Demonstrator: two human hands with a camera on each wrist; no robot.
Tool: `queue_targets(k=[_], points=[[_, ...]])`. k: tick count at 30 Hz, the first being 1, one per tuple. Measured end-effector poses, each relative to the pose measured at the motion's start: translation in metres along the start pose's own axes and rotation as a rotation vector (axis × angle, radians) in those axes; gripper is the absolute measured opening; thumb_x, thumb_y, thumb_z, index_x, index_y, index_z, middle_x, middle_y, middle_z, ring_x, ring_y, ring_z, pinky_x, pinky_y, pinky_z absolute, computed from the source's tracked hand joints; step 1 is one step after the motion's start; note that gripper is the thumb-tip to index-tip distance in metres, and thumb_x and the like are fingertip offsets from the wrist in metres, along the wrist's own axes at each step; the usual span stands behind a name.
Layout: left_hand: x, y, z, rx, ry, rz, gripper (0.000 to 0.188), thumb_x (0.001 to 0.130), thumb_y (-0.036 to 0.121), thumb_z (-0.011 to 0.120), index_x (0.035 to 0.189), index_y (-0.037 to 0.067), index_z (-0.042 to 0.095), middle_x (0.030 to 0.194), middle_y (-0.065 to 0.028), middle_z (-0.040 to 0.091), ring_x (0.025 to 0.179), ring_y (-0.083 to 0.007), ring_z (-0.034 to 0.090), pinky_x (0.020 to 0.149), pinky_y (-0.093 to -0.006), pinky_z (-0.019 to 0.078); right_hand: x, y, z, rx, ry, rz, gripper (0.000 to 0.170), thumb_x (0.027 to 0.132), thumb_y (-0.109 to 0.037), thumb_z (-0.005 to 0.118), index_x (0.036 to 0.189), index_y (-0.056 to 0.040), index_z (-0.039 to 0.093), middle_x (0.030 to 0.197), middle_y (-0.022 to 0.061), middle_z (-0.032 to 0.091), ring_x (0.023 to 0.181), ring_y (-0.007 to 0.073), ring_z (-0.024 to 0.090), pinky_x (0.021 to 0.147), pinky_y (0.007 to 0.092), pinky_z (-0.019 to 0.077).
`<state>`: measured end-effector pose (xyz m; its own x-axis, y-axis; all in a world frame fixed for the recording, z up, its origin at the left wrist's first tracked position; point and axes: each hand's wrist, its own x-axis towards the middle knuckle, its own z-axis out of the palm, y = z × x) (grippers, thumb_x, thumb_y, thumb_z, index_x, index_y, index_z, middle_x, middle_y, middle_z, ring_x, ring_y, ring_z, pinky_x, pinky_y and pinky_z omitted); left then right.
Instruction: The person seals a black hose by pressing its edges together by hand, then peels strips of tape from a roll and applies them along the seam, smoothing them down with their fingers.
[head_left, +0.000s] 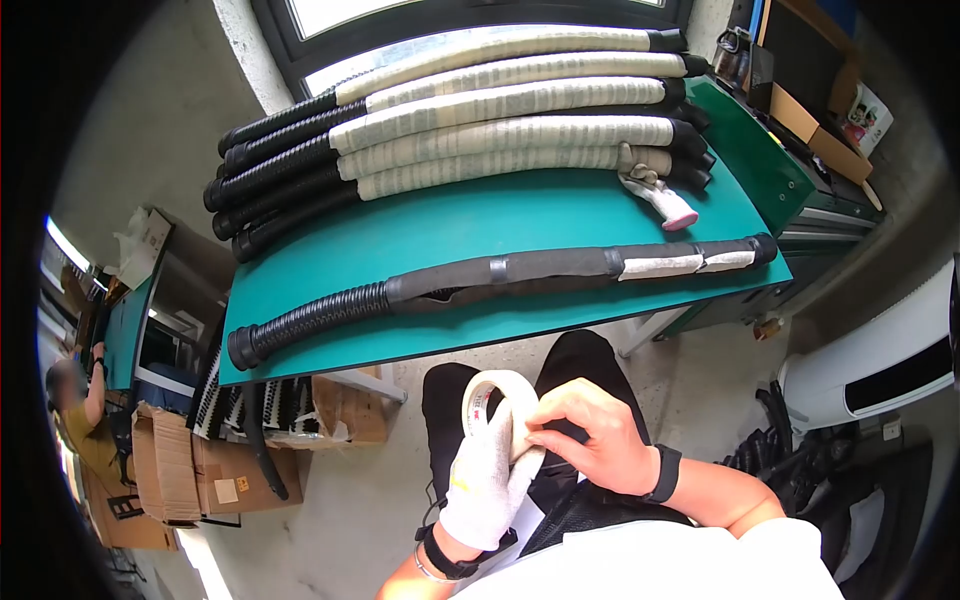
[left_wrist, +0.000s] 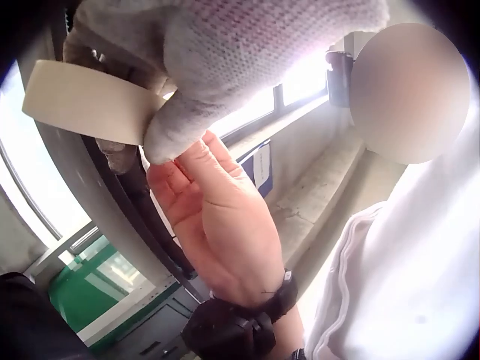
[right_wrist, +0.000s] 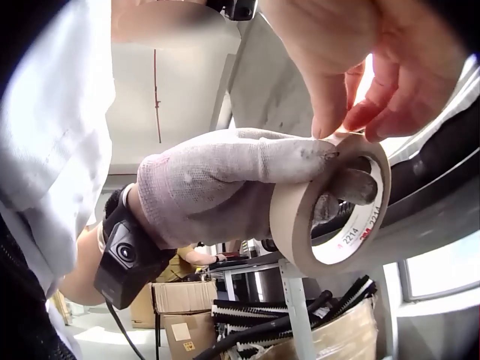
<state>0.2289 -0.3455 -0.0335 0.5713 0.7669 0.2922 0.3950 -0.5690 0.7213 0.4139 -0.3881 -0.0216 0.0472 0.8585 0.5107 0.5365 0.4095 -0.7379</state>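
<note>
A roll of cream masking tape (head_left: 499,378) is in my left hand (head_left: 480,490), which wears a whitish knitted glove. In the right wrist view, gloved fingers pass through the core of the tape roll (right_wrist: 291,225) while the thumb lies along its outside. My bare right hand (head_left: 605,442) pinches at the roll's outer face with thumb and fingertips, close beside the gloved thumb. The left wrist view has the roll (left_wrist: 90,105) nearly edge-on, with the right hand (left_wrist: 232,217) below the glove. Both hands are over my lap, in front of the table.
On the green table (head_left: 480,215) lies a black corrugated hose (head_left: 440,285) with dark wrapping and white strips. Behind it are several hoses (head_left: 500,105) wrapped in cream tape, and a loose glove (head_left: 657,198). Cardboard boxes (head_left: 235,475) stand left; another person (head_left: 95,420) is far left.
</note>
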Motion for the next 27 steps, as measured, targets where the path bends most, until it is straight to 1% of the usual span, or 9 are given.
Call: queue_targets(k=[3,6,7,12,15,20,21,24,27], points=[[-0.001,0.003,0.0,-0.044,-0.016,-0.029,0.066,0.088,0.014,0.082,0.146,0.003,0.054,0.098,-0.0202,0.072,0.085,-0.0372,0.072,0.075,-0.0425,0.0581,0.002,0.002,-0.006,0.092,-0.09,0.136,0.02,0.086,-0.008,0.082,0.103,-0.0047,0.072,0.091,0.0081,0.069,0.089,0.0246,0.07,0.077,0.036,0.0563],[0.002,0.001,-0.001,-0.075,-0.007,-0.032,0.066,0.088,0.014,0.082,0.146,0.003,0.053,0.099,-0.0212,0.072,0.086,-0.038,0.072,0.076,-0.0428,0.0582,0.007,-0.007,-0.003,0.137,-0.004,0.167,0.021,0.084,-0.003,0.083,0.102,-0.0014,0.072,0.095,0.0098,0.07,0.087,0.0211,0.07,0.076,0.0325,0.0575],[0.001,0.002,-0.001,-0.054,0.001,-0.023,0.066,0.088,0.014,0.082,0.146,0.003,0.053,0.099,-0.0216,0.072,0.086,-0.0382,0.072,0.076,-0.0428,0.0582,0.008,-0.005,-0.004,0.08,-0.033,0.108,0.02,0.084,-0.003,0.083,0.101,-0.0011,0.072,0.096,0.0098,0.07,0.085,0.0204,0.069,0.075,0.0316,0.0571],[0.001,0.003,-0.001,-0.013,-0.009,0.01,0.065,0.089,0.013,0.081,0.147,0.005,0.053,0.101,-0.0222,0.072,0.087,-0.0389,0.072,0.079,-0.043,0.0581,0.008,-0.001,-0.007,0.086,-0.091,0.14,0.016,0.086,-0.007,0.081,0.099,-0.0044,0.071,0.088,0.0103,0.067,0.085,0.0262,0.067,0.076,0.036,0.0543],[-0.002,0.001,-0.001,-0.032,-0.066,0.007,0.065,0.089,0.017,0.079,0.146,0.004,0.052,0.114,-0.024,0.069,0.101,-0.0431,0.07,0.085,-0.0487,0.0577,0.009,0.004,-0.012,0.009,-0.157,0.063,0.015,0.088,-0.005,0.078,0.098,-0.0034,0.068,0.091,0.011,0.065,0.087,0.0289,0.063,0.077,0.0385,0.0518],[-0.003,-0.002,-0.006,-0.191,-0.108,-0.074,0.057,0.09,0.019,0.081,0.14,0.005,0.059,0.11,-0.0218,0.071,0.094,-0.0403,0.071,0.083,-0.0442,0.0585,0.006,-0.001,-0.02,-0.037,-0.226,-0.074,0.018,0.089,-0.005,0.076,0.102,-0.0042,0.064,0.097,0.0119,0.061,0.089,0.0319,0.059,0.078,0.0397,0.05],[-0.001,0.0,-0.009,-0.202,-0.111,-0.082,0.055,0.09,0.02,0.081,0.139,0.005,0.06,0.109,-0.0213,0.071,0.092,-0.0395,0.071,0.082,-0.043,0.0586,0.007,0.0,-0.023,-0.028,-0.218,-0.096,0.025,0.089,-0.009,0.079,0.108,-0.0039,0.064,0.103,0.0112,0.063,0.09,0.031,0.061,0.078,0.039,0.0512],[0.005,0.002,-0.016,-0.262,-0.175,-0.117,0.051,0.089,0.02,0.082,0.134,0.006,0.062,0.103,-0.0188,0.072,0.087,-0.0367,0.072,0.078,-0.0403,0.0587,0.01,-0.015,-0.028,0.099,-0.092,0.055,0.033,0.087,-0.013,0.082,0.112,-0.0027,0.064,0.106,0.0106,0.065,0.093,0.0287,0.063,0.079,0.0382,0.053],[0.003,0.001,-0.011,-0.298,-0.147,-0.124,0.047,0.09,0.02,0.082,0.131,0.006,0.064,0.098,-0.0171,0.073,0.087,-0.0345,0.073,0.077,-0.0397,0.0588,0.008,-0.002,-0.022,0.027,-0.125,0.003,0.026,0.085,-0.014,0.085,0.105,-0.0062,0.07,0.105,0.0097,0.067,0.093,0.0256,0.065,0.077,0.0371,0.0546]])
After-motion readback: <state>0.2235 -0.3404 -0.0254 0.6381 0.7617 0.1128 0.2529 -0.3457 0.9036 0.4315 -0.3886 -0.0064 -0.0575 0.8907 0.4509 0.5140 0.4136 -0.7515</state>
